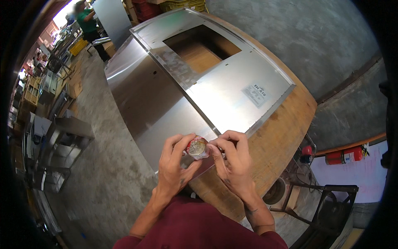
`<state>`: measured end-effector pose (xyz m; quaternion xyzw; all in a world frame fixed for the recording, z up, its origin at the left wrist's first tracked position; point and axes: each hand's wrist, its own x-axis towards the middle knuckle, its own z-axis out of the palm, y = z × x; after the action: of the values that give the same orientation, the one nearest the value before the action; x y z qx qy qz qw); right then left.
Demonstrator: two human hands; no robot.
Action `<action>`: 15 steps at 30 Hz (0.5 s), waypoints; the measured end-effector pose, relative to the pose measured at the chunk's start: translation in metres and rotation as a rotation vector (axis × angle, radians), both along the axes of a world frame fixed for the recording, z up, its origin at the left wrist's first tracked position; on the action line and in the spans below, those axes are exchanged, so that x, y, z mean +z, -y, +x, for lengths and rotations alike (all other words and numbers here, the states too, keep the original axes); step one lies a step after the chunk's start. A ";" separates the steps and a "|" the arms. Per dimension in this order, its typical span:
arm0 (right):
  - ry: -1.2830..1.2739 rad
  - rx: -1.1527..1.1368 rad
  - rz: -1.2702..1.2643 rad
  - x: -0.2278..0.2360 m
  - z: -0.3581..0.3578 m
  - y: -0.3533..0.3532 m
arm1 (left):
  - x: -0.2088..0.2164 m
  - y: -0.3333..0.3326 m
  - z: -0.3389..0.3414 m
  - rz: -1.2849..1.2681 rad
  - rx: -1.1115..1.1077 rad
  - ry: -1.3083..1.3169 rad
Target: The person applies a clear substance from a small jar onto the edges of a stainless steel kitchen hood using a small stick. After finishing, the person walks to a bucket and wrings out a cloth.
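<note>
Between my hands is a small round thing [198, 148], with a pale gold-grey face, red at its edge and a shiny clear layer like plastic film. Its exact kind I cannot make out. My left hand [176, 157] grips it from the left, with the thumb below and fingers above. At its right edge, the thumb and forefinger of my right hand [233, 159] pinch its rim or film. Just beyond my hands lies a large sheet-metal hood [224, 99] with a rectangular cutout [202, 47], resting on a wooden table [273, 153].
A metal stand [68, 137] is on the concrete floor at left. To the right are a red fire extinguisher [344, 155] and a black metal frame [331, 207]. At the far left, a person in green [86, 23] stands beside an upright metal sheet [112, 20].
</note>
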<state>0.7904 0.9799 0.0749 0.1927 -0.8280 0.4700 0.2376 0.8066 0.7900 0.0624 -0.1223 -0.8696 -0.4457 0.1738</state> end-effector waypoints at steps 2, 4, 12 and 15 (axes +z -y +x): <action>-0.012 0.001 0.018 -0.005 -0.005 -0.002 | -0.003 -0.005 -0.005 0.009 -0.006 0.002; -0.006 0.002 0.011 -0.008 -0.006 -0.005 | -0.004 -0.008 -0.008 0.012 -0.010 -0.001; -0.031 -0.004 0.024 -0.017 -0.017 -0.017 | -0.011 -0.020 -0.023 -0.016 -0.036 -0.015; -0.048 -0.021 0.021 -0.019 -0.017 -0.022 | -0.010 -0.025 -0.027 -0.008 -0.046 0.012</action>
<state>0.7730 1.0016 0.0562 0.1976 -0.8288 0.4540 0.2606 0.7792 0.8151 0.0528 -0.1403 -0.8693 -0.4469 0.1577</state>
